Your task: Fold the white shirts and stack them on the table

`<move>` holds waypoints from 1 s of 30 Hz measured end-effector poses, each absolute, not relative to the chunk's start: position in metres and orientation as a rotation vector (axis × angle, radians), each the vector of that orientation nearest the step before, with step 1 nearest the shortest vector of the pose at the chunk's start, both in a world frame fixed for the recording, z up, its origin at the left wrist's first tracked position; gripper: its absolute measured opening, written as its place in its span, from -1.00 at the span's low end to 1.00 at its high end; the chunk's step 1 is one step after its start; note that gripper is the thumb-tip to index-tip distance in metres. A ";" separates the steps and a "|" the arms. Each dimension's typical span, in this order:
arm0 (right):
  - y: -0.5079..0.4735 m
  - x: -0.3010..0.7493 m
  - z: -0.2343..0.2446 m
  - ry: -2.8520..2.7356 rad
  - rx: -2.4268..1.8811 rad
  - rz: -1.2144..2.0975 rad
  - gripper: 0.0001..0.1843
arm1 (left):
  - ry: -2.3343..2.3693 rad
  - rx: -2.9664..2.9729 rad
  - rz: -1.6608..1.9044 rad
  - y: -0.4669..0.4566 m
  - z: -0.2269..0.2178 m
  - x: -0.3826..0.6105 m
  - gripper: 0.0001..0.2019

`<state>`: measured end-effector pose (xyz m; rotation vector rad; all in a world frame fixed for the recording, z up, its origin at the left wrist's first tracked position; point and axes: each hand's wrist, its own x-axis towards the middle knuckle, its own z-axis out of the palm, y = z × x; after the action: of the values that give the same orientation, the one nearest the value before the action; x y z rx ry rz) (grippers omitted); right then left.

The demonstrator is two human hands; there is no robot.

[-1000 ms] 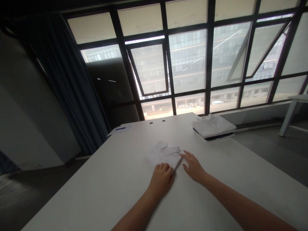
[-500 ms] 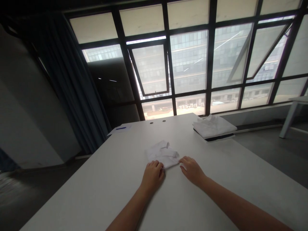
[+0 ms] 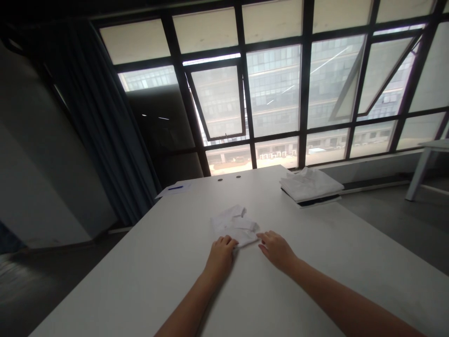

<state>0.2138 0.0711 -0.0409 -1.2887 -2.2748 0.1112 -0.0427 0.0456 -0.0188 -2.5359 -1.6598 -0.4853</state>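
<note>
A small white cloth [image 3: 233, 224] lies at the centre of a white desk [image 3: 147, 267]. It appears mostly gathered into a compact packet; what seems left is the top, where loose flaps stand rumpled. Taking the cloth as the clock's centre, the left hand [image 3: 221, 255] rests at seven o'clock, fingers curled over the near edge; whether its grip pinches, I cannot tell. The right hand [image 3: 277, 250] is at four o'clock, its grip slightly spread, fingertips at the near corner. A folded stack [image 3: 312, 184] sits at two o'clock.
</note>
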 end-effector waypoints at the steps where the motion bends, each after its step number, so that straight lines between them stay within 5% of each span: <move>1: 0.071 0.213 -0.041 -2.283 -1.283 0.100 -0.64 | -1.625 -2.586 -0.500 0.046 -0.018 -0.043 -0.49; 9: 0.070 0.214 -0.040 -2.266 -1.303 0.078 -0.78 | -1.670 -2.674 -0.551 0.048 -0.020 -0.049 -0.44; 14: 0.068 0.213 -0.039 -2.225 -1.355 0.043 -0.70 | -1.938 -2.397 -0.531 0.048 -0.022 -0.053 -0.56; 22: 0.065 0.199 -0.039 -2.058 -1.608 0.076 -0.58 | -1.735 -2.696 -0.565 0.043 -0.024 -0.046 -0.47; 30: 0.087 0.216 -0.045 -1.908 -1.604 0.234 -0.67 | -1.678 -2.657 -0.453 0.034 -0.011 -0.034 -0.60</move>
<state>0.2164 0.0873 -0.0449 -1.6045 -1.9083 0.2343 -0.0339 0.0339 -0.0112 -2.6566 -1.6775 -0.4527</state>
